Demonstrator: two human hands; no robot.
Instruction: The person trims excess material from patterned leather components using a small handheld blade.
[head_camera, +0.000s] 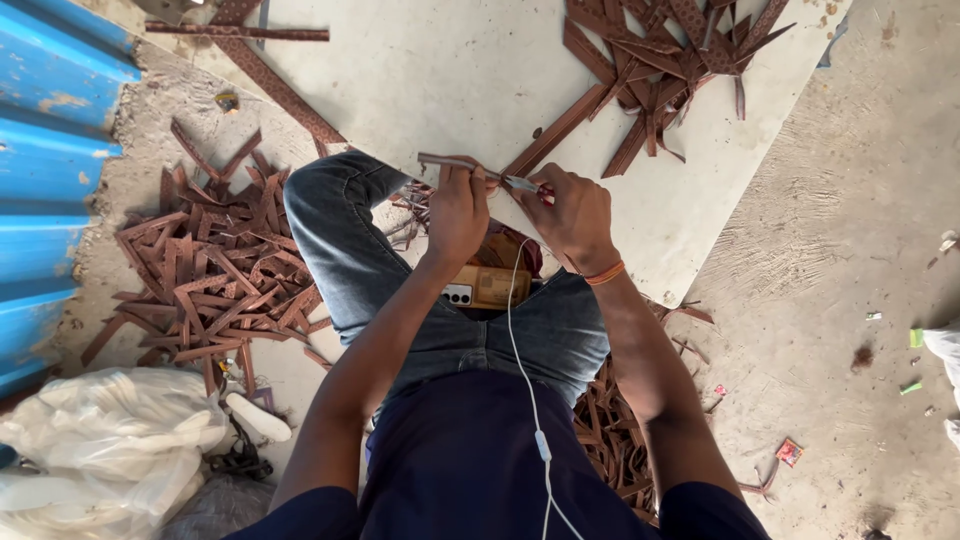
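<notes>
My left hand (458, 208) grips a thin brown strip (447, 162) at the near edge of a pale board (480, 70). My right hand (575, 215) is closed around a small blade tool (522, 184) whose tip meets the strip between both hands. A longer brown strip (556, 130) runs diagonally up the board from that spot. I sit cross-legged in blue jeans, with a phone (485, 288) resting on my lap and a white earphone cable (525, 380) running down from it.
A pile of brown strips (215, 265) lies on the ground at left, another pile (670, 60) on the board's far right, and more strips (610, 440) beside my right leg. A blue corrugated sheet (50, 150) stands at far left. White plastic bags (110, 440) lie lower left.
</notes>
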